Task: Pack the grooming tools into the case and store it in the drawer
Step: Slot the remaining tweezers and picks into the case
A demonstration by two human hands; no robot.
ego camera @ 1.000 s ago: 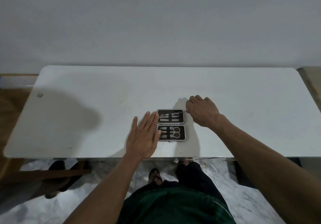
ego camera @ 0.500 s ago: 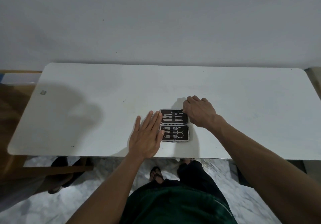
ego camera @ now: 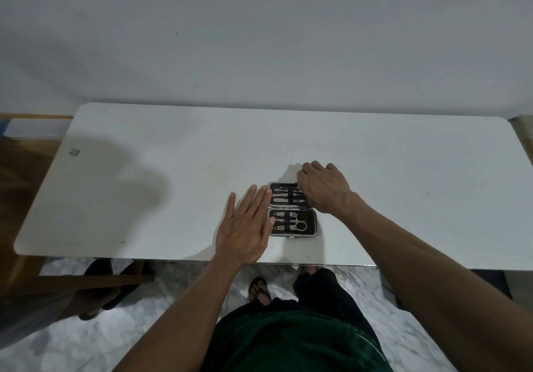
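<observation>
A small black grooming case (ego camera: 291,231) with a silver rim lies open near the front edge of the white table (ego camera: 173,184). Its near half holds scissors (ego camera: 298,224) and clippers. The far half (ego camera: 281,197) holds several slim metal tools. My left hand (ego camera: 245,227) lies flat on the table, fingertips against the case's left edge. My right hand (ego camera: 323,190) is curled over the right end of the far half and hides that part. No drawer is in view.
A plain grey wall stands behind the table. A small sticker (ego camera: 75,152) sits at the table's far left. Wooden furniture (ego camera: 17,164) is at the left. A wooden bar (ego camera: 95,280) and dark footwear (ego camera: 98,270) lie under the table's left front. My sandalled foot (ego camera: 259,291) is on marble floor.
My right hand has slid left from beside the case's far right corner onto the far half, covering its right end. My left hand has stayed against the left edge.
</observation>
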